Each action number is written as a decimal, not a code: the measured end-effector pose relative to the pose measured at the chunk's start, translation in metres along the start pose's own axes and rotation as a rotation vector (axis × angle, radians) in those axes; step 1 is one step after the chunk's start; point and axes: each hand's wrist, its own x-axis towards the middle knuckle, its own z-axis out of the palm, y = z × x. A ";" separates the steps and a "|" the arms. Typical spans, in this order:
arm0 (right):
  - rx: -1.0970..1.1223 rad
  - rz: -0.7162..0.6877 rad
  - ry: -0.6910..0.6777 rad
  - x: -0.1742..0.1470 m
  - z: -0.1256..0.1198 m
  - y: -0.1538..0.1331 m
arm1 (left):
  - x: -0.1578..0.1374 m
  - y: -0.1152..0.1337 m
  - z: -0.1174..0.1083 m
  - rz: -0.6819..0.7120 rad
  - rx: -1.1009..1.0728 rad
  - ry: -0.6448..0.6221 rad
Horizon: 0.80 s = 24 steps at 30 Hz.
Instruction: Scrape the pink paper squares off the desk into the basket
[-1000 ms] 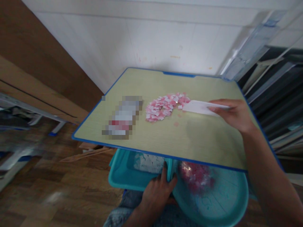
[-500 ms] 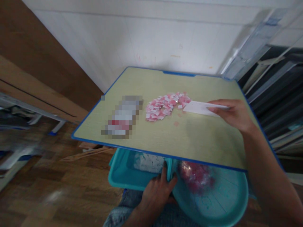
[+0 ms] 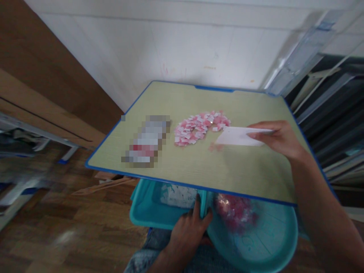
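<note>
My right hand (image 3: 277,138) pinches a flat white card (image 3: 237,135) between thumb and fingers, its free end low over the table top. Just beyond the card's left end, a curved pile of small pink and white paper-like pieces (image 3: 193,131) lies spread on the board. A few loose pink bits (image 3: 215,147) lie below the card. My left hand (image 3: 190,229) grips the divider between two halves of a teal tray (image 3: 135,218), index finger on one side and thumb on the other.
The pale yellow table (image 3: 170,100) has a blue edge and stands against a white wall (image 3: 142,45). A blurred-out flat object (image 3: 149,138) lies on its left. The tray holds white pieces (image 3: 176,195) and a clear bag of pink-red pieces (image 3: 236,212). Dark panels (image 3: 335,125) stand at right.
My right hand has shifted the card slightly toward me and turned it, so more of its face shows. The loose pink bits have moved nearer me. My left hand stays put.
</note>
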 end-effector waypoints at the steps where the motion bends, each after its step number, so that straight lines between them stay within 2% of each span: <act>1: 0.006 0.001 -0.005 0.000 0.001 0.000 | 0.000 0.000 0.000 0.001 -0.001 0.001; 14: 0.063 -0.042 -0.132 0.003 0.017 -0.004 | 0.001 0.001 -0.001 -0.013 0.004 -0.024; 18: 0.034 -0.089 -0.075 0.005 0.023 -0.009 | 0.001 0.001 -0.002 -0.006 0.006 -0.016; 24: 0.038 -0.112 -0.168 0.006 0.023 -0.009 | 0.000 0.002 -0.003 -0.001 0.010 0.010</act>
